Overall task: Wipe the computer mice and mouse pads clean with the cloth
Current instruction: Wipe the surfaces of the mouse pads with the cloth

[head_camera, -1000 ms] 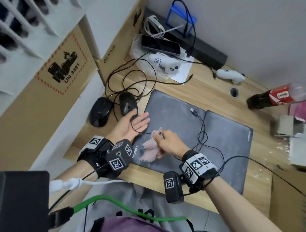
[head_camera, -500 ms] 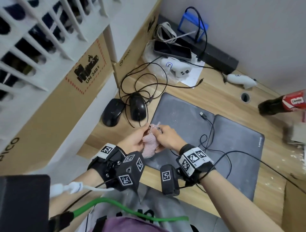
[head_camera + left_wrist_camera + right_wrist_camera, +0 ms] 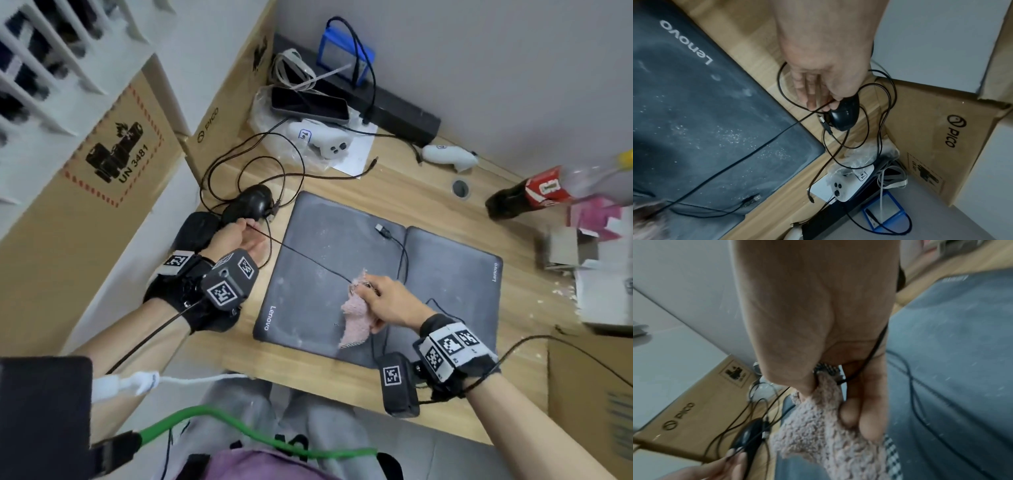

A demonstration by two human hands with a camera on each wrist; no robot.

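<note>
Two dark grey mouse pads lie side by side on the wooden desk, the left pad (image 3: 318, 274) (image 3: 705, 113) dusty and the right pad (image 3: 455, 284) beside it. Left of them are two black mice: one mouse (image 3: 253, 204) (image 3: 844, 113) by the pad's corner, the other mouse (image 3: 193, 229) half behind my left wrist. My left hand (image 3: 245, 228) (image 3: 826, 104) pinches the first mouse's black cable (image 3: 308, 258) just beside that mouse. My right hand (image 3: 368, 291) (image 3: 828, 394) grips the pink fluffy cloth (image 3: 356, 315) (image 3: 818, 426) over the left pad, with the cable running into the cloth.
Cardboard boxes (image 3: 102, 192) wall in the desk's left side. At the back lie a phone (image 3: 308, 104), two white controllers (image 3: 329, 142), a black power strip (image 3: 397, 114) and a cola bottle (image 3: 527, 193). A loose USB lead (image 3: 387, 234) crosses the pads. More boxes (image 3: 582, 253) stand at the right.
The hands were together at the cloth; now the left hand has drawn left to the mouse and the right has moved right with the cloth, the cable stretched taut between them.
</note>
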